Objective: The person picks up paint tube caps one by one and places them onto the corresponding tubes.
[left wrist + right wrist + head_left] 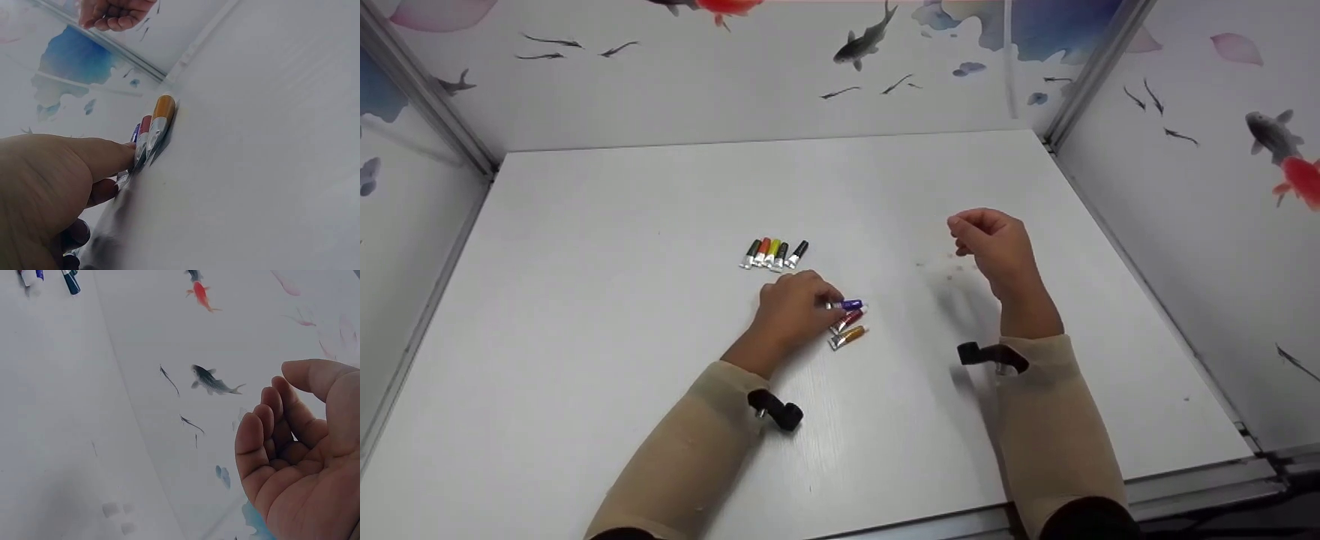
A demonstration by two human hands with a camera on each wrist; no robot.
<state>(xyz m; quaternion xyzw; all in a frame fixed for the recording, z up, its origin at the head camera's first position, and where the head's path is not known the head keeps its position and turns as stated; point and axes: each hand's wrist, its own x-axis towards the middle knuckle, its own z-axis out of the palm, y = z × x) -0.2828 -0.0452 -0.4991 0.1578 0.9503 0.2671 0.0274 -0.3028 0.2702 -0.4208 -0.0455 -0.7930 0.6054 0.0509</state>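
From the right wrist view we see the palm of the right hand, hidden in the head view, fingers loosely curled. Between painted walls, the left hand pinches the purple tube near the middle of the white bench, roughly parallel to the back edge, cap toward the right edge.

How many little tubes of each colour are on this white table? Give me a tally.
Dark tubes: 3
Orange tube: 1
Yellow-green tube: 1
Purple tube: 1
Red tube: 1
Amber tube: 1
Total: 8 in view
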